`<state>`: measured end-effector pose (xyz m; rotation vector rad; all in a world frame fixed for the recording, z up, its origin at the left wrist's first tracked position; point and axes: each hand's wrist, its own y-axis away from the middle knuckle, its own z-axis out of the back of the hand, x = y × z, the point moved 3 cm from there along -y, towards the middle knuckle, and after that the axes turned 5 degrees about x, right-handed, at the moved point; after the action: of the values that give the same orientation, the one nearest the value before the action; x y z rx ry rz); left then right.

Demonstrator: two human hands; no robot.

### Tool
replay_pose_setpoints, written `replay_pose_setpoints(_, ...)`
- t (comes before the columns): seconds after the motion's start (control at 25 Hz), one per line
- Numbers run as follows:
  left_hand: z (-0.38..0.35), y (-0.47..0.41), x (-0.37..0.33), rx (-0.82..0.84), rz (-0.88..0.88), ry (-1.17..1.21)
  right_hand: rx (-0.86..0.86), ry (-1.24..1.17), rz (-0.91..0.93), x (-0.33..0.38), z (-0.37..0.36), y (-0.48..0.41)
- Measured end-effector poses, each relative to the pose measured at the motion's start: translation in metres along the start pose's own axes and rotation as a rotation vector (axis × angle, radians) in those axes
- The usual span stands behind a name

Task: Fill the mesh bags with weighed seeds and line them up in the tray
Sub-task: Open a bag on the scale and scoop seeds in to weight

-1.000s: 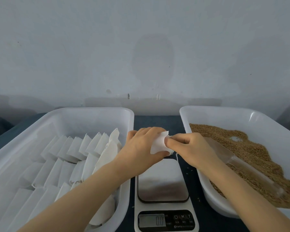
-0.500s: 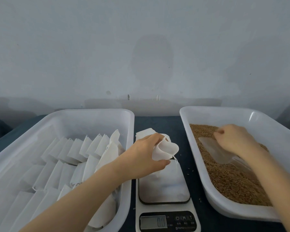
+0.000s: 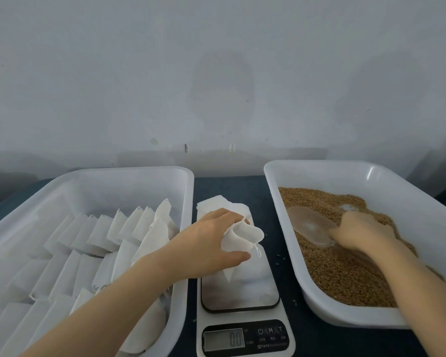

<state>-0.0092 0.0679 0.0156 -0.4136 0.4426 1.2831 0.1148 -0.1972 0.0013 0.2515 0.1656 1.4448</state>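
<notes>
My left hand is clamped on a mesh bag, thumb below and fingers curled over the top, pinching the cloth so its mouth gapes up and to the right, toward the seeds. I hold it right above the scale so the seeds can go in and be weighed in one place. The bag's lower end hangs down to the plate, though I cannot tell whether it rests there, and the display seems to read zero. My right hand is blurred, but its fingers look wrapped round the handle of the clear scoop, which lies low on the seeds in the tub on my right, placed to dig in. The tub sits just beside the scale, so I judge the loaded scoop has only a short way to travel and little should spill. A few stray grains already lie on the dark counter. A pile of spare bags waits behind the scale, within reach. On my left the tray holds rows of bags leaning one on another, with room at its far end for more.
</notes>
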Motion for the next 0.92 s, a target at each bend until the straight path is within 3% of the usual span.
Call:
replay_pose_setpoints(0.32,-0.002,0.001,0.001,0.025,0.024,-0.028,-0.216,-0.216,-0.021,0.006,0.008,0.012)
replay_pose_setpoints(0.44,-0.002,0.001,0.000,0.031,0.027,-0.040,-0.064,-0.215,-0.104,0.011,0.005,0.009)
replay_pose_setpoints(0.68,-0.001,0.001,-0.001,0.041,0.034,-0.061,0.047,-0.126,0.117,0.023,-0.006,0.014)
replay_pose_setpoints(0.92,-0.001,0.002,-0.001,0.042,0.024,-0.074,0.122,-0.328,0.192,0.030,-0.010,0.020)
